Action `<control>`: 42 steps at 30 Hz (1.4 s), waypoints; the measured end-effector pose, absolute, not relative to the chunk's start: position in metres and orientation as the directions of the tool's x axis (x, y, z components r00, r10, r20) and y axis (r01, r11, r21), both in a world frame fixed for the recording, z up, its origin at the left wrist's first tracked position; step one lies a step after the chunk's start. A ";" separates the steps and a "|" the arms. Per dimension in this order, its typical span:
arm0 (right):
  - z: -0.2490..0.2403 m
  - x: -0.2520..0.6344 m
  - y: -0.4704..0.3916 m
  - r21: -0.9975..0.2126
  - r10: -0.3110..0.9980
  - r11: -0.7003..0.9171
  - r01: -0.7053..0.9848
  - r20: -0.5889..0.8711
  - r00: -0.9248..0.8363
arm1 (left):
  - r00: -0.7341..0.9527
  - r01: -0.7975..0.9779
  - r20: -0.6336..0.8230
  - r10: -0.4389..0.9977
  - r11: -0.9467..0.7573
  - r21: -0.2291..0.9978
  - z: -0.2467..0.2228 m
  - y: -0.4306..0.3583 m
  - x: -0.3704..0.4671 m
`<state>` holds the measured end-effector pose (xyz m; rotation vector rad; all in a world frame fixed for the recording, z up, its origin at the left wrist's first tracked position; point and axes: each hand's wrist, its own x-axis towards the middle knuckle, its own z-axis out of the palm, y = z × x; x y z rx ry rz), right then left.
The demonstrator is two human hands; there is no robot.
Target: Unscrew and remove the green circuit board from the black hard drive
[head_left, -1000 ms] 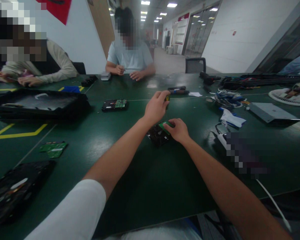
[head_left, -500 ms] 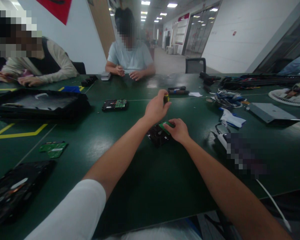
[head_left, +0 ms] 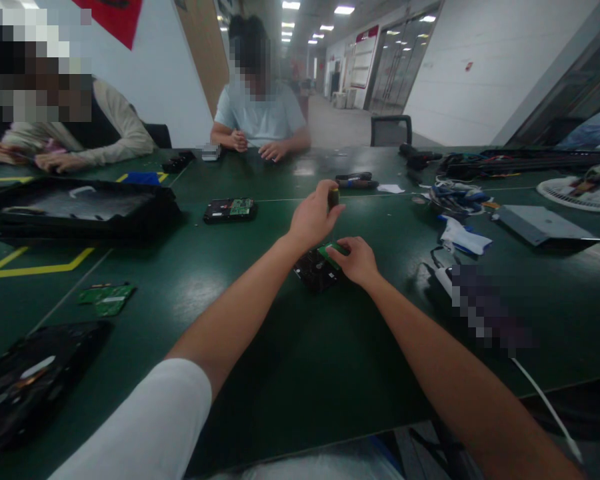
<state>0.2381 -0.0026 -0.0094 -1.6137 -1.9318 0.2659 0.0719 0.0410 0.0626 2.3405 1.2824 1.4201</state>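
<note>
Before me on the table lies a black hard drive with a green circuit board on its upper face. My right hand grips the drive's right edge, the thumb over the board. Above the drive, my left hand is closed round the short dark-and-yellow handle of a screwdriver. The handle stands roughly upright; its shaft and tip are hidden from me.
Left lie another hard drive, a loose green circuit board, a larger black device and a black tray. Right are a metal box, cables and a white-corded object. Two people sit opposite.
The screwdriver handle has turned a little in my left hand, showing less yellow. Both hands and the hard drive stay in about the same place.
</note>
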 end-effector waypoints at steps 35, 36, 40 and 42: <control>-0.011 0.239 0.000 -0.503 0.948 0.238 0.831 0.305 -0.087 | 0.198 0.612 0.703 0.683 -0.647 0.455 0.069 0.032 0.072; -0.011 0.239 0.000 -0.500 0.947 0.242 0.832 0.307 -0.091 | 0.204 0.616 0.710 0.674 -0.653 0.442 0.070 0.031 0.072; -0.010 0.239 -0.001 -0.493 0.947 0.244 0.835 0.307 -0.095 | 0.202 0.645 0.728 0.655 -0.648 0.405 0.072 0.030 0.071; -0.010 0.239 -0.001 -0.499 0.946 0.243 0.832 0.312 -0.089 | 0.205 0.647 0.733 0.648 -0.652 0.395 0.071 0.031 0.070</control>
